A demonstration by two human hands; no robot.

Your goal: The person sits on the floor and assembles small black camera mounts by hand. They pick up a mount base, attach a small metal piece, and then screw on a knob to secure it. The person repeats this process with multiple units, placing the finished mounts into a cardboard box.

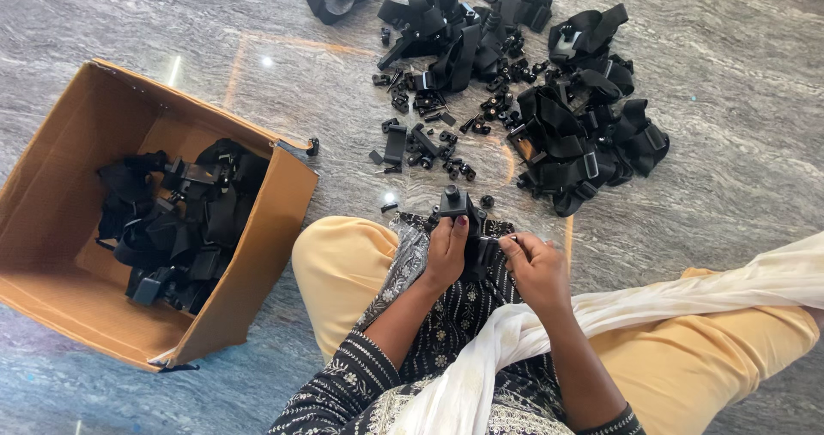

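Black mount [457, 203] in left hand [446, 250] (upright); right hand [534, 267] beside.

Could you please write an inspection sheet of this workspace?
Surface: grey marbled floor.
Job's things: small black mount piece with strap, held over the lap.
Clutter: pile of black straps; loose black clips.
Grippers: left hand grips the mount piece; right hand pinches its strap.
Cables: nothing seen.
Surroundings: open cardboard box holding assembled black strap mounts.
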